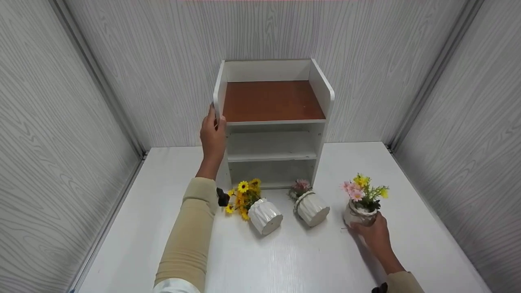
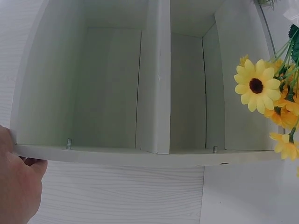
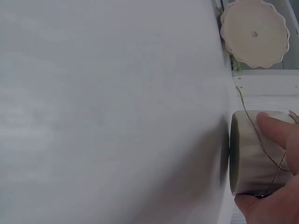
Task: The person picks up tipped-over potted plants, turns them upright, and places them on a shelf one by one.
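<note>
My left hand [image 1: 213, 136] grips the left side panel of a small white shelf unit [image 1: 272, 158] with a brown top board. In the left wrist view the fingers of that hand [image 2: 19, 184] are at the panel's edge. On the right, my right hand [image 1: 375, 236] holds a white flowerpot [image 1: 358, 214] with pink and yellow artificial flowers [image 1: 360, 191]. The right wrist view shows thumb and fingers round this pot [image 3: 257, 151], a string tied about it. Its base is at or just above the table; contact cannot be told.
Two more white pots lie tipped before the shelf: one [image 1: 265, 216] with yellow flowers [image 1: 243, 193], the other [image 1: 312, 208] with dull pink flowers [image 1: 302, 185]. All stand on a white table [image 1: 285, 264] between grey wood-grain walls [image 1: 175, 73].
</note>
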Available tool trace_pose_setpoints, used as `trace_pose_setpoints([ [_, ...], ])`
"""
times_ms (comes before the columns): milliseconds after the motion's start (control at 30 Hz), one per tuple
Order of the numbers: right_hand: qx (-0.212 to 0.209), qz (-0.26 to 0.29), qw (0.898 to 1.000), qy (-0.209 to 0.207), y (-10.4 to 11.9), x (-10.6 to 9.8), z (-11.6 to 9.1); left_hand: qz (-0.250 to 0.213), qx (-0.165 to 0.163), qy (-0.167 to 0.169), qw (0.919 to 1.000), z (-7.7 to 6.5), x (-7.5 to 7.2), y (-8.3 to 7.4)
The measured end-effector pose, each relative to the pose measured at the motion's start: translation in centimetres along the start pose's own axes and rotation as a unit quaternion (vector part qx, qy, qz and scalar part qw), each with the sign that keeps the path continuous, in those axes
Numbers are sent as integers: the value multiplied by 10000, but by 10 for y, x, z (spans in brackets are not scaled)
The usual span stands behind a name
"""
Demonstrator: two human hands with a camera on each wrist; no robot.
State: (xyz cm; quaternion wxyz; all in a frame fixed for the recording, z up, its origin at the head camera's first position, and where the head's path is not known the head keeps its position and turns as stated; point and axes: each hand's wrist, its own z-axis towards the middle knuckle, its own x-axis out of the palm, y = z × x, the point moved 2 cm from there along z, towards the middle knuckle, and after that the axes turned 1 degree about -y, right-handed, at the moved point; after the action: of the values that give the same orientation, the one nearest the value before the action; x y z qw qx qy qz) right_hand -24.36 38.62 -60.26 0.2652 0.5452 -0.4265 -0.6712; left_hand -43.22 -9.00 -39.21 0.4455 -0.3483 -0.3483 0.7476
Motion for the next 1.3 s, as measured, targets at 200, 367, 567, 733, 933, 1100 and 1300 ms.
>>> trace_pose_setpoints([
  [200,-134,-53,9998,132,-3,4,15,-9,-16,-34,10000,0,0,-2],
  [367,-283,-67,9995,88,-5,9,23,-1,15,-60,10000,-1,0,-1],
  [567,-320,-9,9994,126,-8,14,30,-39,54,-116,9999,-1,0,0],
  [733,-408,97,9991,105,-12,16,32,-42,124,-71,9999,-1,0,-1],
  [933,-556,236,9982,26,-7,17,29,-68,84,-90,9999,-1,2,-1],
  [1100,-759,441,9959,-239,-1,17,28,-10,47,-108,9999,0,3,-1],
  [1300,-818,471,9940,-559,4,16,33,-11,42,-203,9998,2,3,-1],
])
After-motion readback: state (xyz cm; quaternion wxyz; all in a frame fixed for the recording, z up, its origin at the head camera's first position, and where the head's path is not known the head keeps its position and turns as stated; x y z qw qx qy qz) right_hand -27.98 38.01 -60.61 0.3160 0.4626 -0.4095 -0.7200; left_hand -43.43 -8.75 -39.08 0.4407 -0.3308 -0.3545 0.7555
